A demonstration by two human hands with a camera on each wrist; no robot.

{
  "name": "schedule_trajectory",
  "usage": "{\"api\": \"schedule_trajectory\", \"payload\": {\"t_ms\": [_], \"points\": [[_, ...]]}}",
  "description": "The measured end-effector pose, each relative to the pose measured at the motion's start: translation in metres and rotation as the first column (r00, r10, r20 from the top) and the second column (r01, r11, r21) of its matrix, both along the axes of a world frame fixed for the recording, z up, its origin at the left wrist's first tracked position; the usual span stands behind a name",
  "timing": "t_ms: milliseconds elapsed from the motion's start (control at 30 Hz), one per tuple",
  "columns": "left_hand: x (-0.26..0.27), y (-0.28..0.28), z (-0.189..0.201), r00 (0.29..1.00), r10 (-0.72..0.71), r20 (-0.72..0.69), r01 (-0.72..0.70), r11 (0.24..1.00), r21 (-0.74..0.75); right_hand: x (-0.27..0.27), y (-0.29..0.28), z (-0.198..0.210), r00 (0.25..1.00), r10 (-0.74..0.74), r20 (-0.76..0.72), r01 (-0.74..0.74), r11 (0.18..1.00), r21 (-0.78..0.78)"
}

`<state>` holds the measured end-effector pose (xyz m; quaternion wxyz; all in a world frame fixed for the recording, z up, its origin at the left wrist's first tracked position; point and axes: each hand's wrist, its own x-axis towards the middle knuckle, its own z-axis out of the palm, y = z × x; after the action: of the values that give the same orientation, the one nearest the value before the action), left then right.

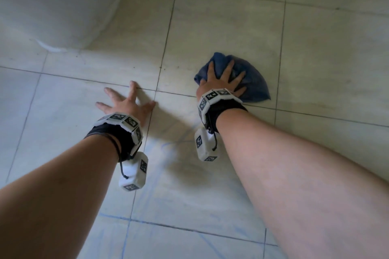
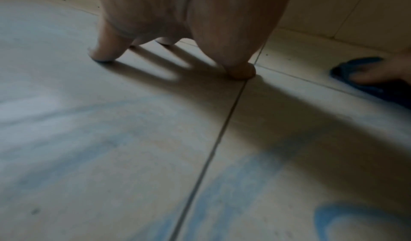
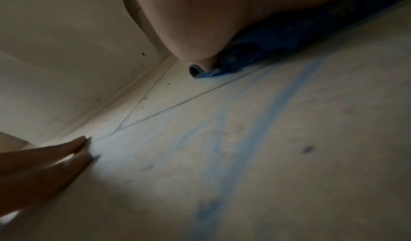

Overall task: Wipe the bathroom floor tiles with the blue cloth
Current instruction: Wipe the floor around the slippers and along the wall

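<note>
Floor tiles [image 1: 221, 27] fill the frame: pale, glossy, thin dark grout lines, faint blue smears near you. A white rounded fixture [image 1: 52, 2] sits far left; can't tell what it is. Your right hand [image 1: 221, 79] lies flat, fingers spread and straight, pressing the blue cloth [image 1: 252, 82] onto a tile just beyond a grout line; it presses, no curled grip visible. Your left hand [image 1: 126, 103] is planted on bare tile, fingers splayed, holding nothing, likely bracing you. Cloth is bunched, soft and limp, probably light; expect it to crumple and slide under the palm, so keep weight over its middle and folds tucked under the fingers. Smooth tile looks slippery if damp. Wristbands [image 1: 212, 96] carry black-and-white square markers; no readable words or brands anywhere.
</note>
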<state>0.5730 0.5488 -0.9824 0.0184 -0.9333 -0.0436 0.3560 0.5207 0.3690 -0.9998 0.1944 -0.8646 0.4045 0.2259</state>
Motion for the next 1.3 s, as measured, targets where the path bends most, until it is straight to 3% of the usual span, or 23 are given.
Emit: {"api": "schedule_trajectory", "payload": {"t_ms": [200, 433, 533, 600, 667, 733, 800, 867, 1033, 1100, 1167, 1300], "points": [[0.002, 0.001, -0.001, 1.0, -0.005, -0.006, 0.005, 1.0, 0.028, 0.021, 0.045, 0.01, 0.97, 0.242, 0.034, -0.244, 0.956, 0.165], [0.004, 0.009, -0.015, 0.998, -0.054, -0.013, 0.053, 0.999, -0.008, 0.015, 0.052, 0.001, 0.952, 0.303, 0.04, -0.304, 0.953, 0.021], [0.004, 0.007, -0.012, 1.0, 0.001, 0.002, -0.001, 0.999, -0.043, 0.008, 0.037, 0.003, 0.943, 0.329, 0.041, -0.33, 0.944, 0.02], [0.001, 0.009, -0.009, 1.0, -0.005, 0.022, 0.007, 0.998, -0.055, -0.004, 0.012, 0.002, 0.966, 0.258, 0.018, -0.258, 0.966, 0.0], [0.003, 0.014, -0.011, 0.998, -0.036, 0.045, 0.039, 0.997, -0.073, -0.024, -0.026, -0.003, 0.995, 0.089, -0.053, -0.091, 0.995, -0.045], [0.006, 0.014, -0.011, 0.996, -0.072, 0.043, 0.076, 0.993, -0.09, -0.047, -0.064, 0.0, 0.988, -0.088, -0.127, 0.079, 0.994, -0.077], [0.01, 0.016, -0.009, 0.991, -0.118, 0.054, 0.123, 0.988, -0.093, -0.052, -0.077, -0.001, 0.976, -0.15, -0.159, 0.137, 0.986, -0.095], [0.011, 0.016, -0.008, 0.987, -0.15, 0.06, 0.156, 0.982, -0.11, -0.041, -0.054, -0.003, 0.982, -0.135, -0.131, 0.123, 0.988, -0.094], [0.011, 0.02, -0.008, 0.981, -0.177, 0.079, 0.187, 0.973, -0.137, -0.005, 0.07, 0.002, 0.979, 0.205, 0.008, -0.205, 0.979, -0.011], [0.011, 0.021, -0.009, 0.979, -0.184, 0.093, 0.196, 0.97, -0.142, -0.007, 0.084, 0.003, 0.963, 0.269, 0.014, -0.269, 0.963, 0.001], [0.011, 0.022, -0.007, 0.979, -0.18, 0.094, 0.193, 0.97, -0.148, -0.018, 0.066, 0.003, 0.971, 0.24, 0.004, -0.24, 0.971, -0.004], [0.012, 0.021, -0.006, 0.978, -0.188, 0.09, 0.201, 0.968, -0.154, -0.066, -0.014, -0.002, 0.992, -0.052, -0.116, 0.044, 0.997, -0.069]]}}
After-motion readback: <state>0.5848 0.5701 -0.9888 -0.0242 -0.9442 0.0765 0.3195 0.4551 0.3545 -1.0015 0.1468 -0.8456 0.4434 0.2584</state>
